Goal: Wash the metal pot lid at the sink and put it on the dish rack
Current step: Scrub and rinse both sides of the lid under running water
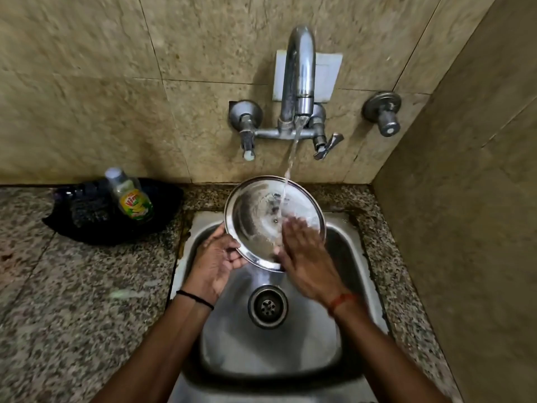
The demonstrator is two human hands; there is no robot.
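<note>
Steel lid (255,219) tilts over the sink (343,251) under the tap (299,80) so water runs off, my left hand (215,260) pinching its rim while my right hand (302,251), fingers flat together, rubs its face.

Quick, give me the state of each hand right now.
Left hand: closed on the lower left rim of the pot lid, holding it under the running water.
Right hand: open, flat against the lid's face, gripping nothing.

Speckled granite counter (72,286) carries a black cloth (96,228), sink (354,237) inset.
</note>
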